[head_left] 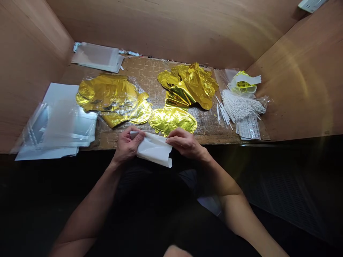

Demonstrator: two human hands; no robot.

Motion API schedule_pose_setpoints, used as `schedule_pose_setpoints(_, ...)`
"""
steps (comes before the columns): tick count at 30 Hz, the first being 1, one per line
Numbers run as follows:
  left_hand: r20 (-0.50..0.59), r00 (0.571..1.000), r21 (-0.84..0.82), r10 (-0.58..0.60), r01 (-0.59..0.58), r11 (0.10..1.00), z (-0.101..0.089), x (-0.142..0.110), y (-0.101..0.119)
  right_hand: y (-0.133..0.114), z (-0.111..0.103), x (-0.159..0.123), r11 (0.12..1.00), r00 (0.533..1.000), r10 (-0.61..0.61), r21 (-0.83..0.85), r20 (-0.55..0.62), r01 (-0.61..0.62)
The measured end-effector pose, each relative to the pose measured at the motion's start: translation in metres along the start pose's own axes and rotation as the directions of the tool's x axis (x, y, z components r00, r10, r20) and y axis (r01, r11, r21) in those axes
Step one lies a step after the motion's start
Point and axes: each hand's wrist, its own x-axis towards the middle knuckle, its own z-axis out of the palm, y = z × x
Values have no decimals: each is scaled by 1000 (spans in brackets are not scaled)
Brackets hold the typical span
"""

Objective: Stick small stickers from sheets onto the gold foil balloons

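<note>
Closest to the camera, two bare forearms, the left forearm (88,210) and the right forearm (227,185), angled in from the lower corners above dark clothing, elbows wide, wrists converging at the front edge of a wooden counter (150,69). Left hand (127,144) clenched on one end of a white translucent sheet (154,150), thumb on top; right hand (184,142) pinching the opposite side, knuckles up. Sheet held between both hands, over the counter's front edge, lightly creased.

Just beyond the fingers, a pile of gold foil balloons (107,98) at centre left, partly under clear film, and a second gold foil pile (184,94) at centre. At far left, a loose stack of clear plastic sleeves (59,121) over white and grey sheets; at upper left, a flat stack of clear bags (96,57) against the back wall. At upper right, a clear bag (242,84) holding yellow and white pieces, too crumpled to identify. Below that bag, a bundle of white sticks (239,109) on clear wrap, with a printed white sheet (249,128) just in front.
</note>
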Motion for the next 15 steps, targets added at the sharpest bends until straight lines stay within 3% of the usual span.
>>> schedule_pose_setpoints(3, -5, 1000, -2, -4, 4, 1000, 0, -1, 0, -4, -1, 2, 995, 999, 51, 90, -9, -50)
schedule_pose_setpoints(6, -13, 1000, 16, 14, -14, 1000, 1, -3, 0, -3, -2, 4, 945, 975, 219, 257, -32, -203)
schedule_pose_setpoints(8, -35, 998, 51, 50, -48, 998, 1, -4, -2, 0, -2, 4, 834, 921, 390, 421, 9, -357)
schedule_pose_setpoints(10, -52, 994, 106, 101, -95, 990, 1, -6, -2, 4, -2, 3, 673, 853, 507, 561, 123, -482)
schedule_pose_setpoints(12, -12, 990, 209, 142, -136, 968, -1, -7, 0, 6, 0, 2, 566, 809, 548, 618, 213, -546)
schedule_pose_setpoints(15, 143, 959, 497, 245, -284, 820, -3, -9, 12, 5, 2, 0, 589, 792, 581, 574, 190, -569)
